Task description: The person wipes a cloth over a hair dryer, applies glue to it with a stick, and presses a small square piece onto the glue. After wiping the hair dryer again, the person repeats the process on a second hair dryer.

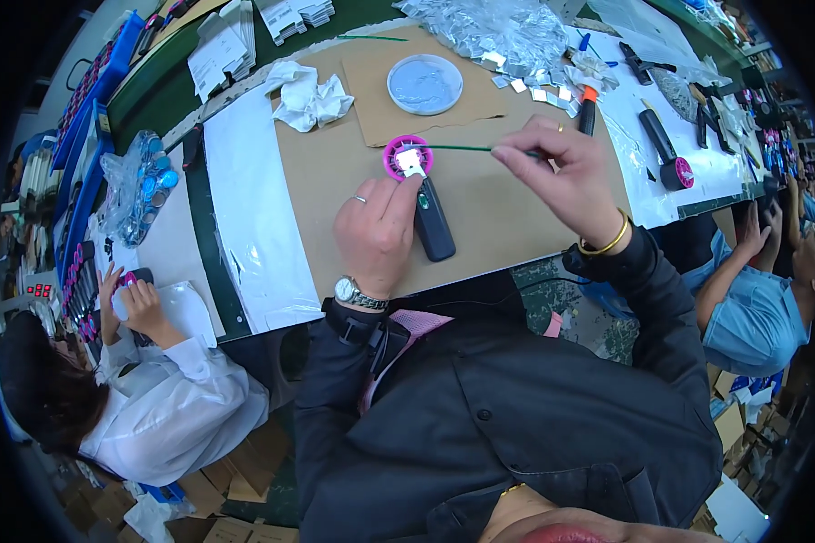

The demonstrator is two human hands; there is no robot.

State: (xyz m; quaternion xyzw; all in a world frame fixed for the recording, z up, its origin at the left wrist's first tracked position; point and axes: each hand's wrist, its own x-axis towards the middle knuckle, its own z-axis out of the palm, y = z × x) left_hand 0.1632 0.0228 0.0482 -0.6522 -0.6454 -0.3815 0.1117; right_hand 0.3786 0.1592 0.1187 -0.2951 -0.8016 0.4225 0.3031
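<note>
A handheld fan with a black handle [435,223] and a pink ring head [388,163] lies on the brown cardboard [507,231]. Over its head, the closed fingertips of my left hand [374,233] pinch a small white, shiny square piece [409,160]. Just how the fingers meet the fan's neck is partly hidden. My right hand [561,167] is closed on a thin green stick [457,147], whose far tip reaches left to the pink ring beside the square piece. Beyond the fan stands a shallow round dish [425,85] of clear, pale substance.
Crumpled white tissue [310,98] lies left of the dish. Small silver squares [543,94] and a heap of clear plastic bags [507,36] are at the back. An orange-tipped tool [589,109] and another fan [666,149] lie right. People work at both sides.
</note>
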